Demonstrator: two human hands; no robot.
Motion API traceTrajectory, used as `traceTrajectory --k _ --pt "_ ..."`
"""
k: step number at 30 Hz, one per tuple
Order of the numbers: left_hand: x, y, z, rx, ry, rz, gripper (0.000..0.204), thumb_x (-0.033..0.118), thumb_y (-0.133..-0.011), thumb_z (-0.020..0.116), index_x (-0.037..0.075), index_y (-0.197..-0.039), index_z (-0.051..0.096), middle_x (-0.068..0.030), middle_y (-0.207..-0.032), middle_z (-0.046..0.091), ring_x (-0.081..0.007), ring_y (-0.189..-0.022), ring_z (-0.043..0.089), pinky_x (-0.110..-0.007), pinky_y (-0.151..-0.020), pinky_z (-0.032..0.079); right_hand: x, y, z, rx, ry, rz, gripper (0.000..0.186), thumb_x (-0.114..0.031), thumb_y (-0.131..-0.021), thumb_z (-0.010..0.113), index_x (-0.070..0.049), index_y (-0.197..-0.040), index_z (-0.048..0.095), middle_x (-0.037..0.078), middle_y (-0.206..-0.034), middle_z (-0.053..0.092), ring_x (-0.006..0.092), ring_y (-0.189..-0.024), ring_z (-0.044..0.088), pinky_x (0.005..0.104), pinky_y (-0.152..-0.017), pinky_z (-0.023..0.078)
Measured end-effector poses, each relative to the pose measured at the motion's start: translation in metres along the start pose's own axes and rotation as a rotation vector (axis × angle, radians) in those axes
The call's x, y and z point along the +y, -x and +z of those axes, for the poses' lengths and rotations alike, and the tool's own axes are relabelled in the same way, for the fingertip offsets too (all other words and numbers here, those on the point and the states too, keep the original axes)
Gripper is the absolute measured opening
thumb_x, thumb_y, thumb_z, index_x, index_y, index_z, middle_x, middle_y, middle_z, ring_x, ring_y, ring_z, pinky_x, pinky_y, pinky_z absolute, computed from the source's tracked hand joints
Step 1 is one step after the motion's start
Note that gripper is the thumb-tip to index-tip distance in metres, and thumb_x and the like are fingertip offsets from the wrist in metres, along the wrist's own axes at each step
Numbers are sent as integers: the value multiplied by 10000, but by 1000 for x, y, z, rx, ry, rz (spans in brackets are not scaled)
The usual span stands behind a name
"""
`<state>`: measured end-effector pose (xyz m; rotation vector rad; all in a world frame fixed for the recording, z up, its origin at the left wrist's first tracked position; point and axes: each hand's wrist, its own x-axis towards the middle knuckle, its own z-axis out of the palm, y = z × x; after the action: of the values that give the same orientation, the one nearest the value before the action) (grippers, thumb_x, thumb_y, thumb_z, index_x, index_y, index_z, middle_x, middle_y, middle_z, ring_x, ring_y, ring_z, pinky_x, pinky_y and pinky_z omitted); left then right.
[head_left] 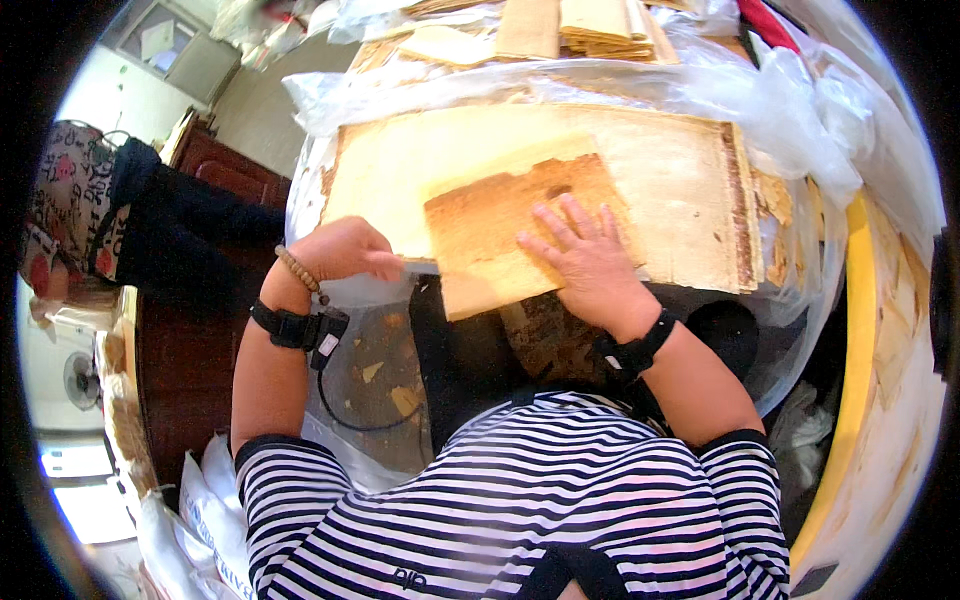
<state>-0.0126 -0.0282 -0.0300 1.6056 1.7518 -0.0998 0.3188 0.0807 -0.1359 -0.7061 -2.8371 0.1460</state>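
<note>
My right hand [585, 258] lies on a smaller tan-brown sheet [490, 240], fingers spread and pressed flat near its right side. The kind of material cannot be made out. That sheet is tilted, with a ragged dark upper edge and a small dark spot by my fingers. Beneath it is a stack of wide pale-yellow sheets [400, 150] with rough brown right edges. My left hand [350, 248] is at the stack's lower left corner, its fingers curled in. Whether anything is in those fingers is hidden.
More tan sheets [527, 30] are piled at the far side, among crumpled clear plastic [800, 110]. A yellow-edged board [855, 350] stands at the right. At the left another person [130, 200] stands by a dark red wooden cabinet [220, 165]. White sacks [205, 500] lie lower left.
</note>
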Motion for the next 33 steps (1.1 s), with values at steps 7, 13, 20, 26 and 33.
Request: traceTrajectory --k 7,13,20,26,33 --pt "2 -74 30 722 86 226 221 225 -949 631 57 -1012 760 -135 -973 731 -272 -892 688 -371 -825 540 -8 -2 -13 -84 19 -9 677 -124 -820 627 -304 -1459 492 53 -1593 360 316 -1496 257 626 -1174 190" --pt "39 -137 27 583 117 249 258 276 -912 642 63 -995 760 -153 -951 732 -306 -897 688 -396 -839 535 -6 -3 -8 -45 15 0 786 -109 -733 708 -305 -1461 483 49 -1586 358 318 -1488 265 608 -1168 239" --pt "27 -171 30 559 113 322 260 251 -899 711 22 -1018 737 -73 -797 714 -139 -661 633 -288 -623 528 -7 -3 -10 -35 11 -9 655 -134 -788 663 -303 -1408 535 55 -1568 396 324 -1469 308 628 -1154 237" --pt "33 -158 31 553 824 46 213 265 -908 729 52 -918 732 27 -691 616 -87 -555 526 -242 -519 444 -5 -4 -8 -40 68 -19 701 -154 -775 692 -291 -1437 509 62 -1574 384 333 -1474 295 635 -1150 239" --pt "29 -149 27 467 817 113 192 211 -907 735 66 -1033 754 34 -727 625 -59 -588 507 -219 -540 438 -6 -3 -8 -66 49 1 796 -181 -749 755 -297 -1479 462 56 -1592 349 326 -1490 265 624 -1159 236"
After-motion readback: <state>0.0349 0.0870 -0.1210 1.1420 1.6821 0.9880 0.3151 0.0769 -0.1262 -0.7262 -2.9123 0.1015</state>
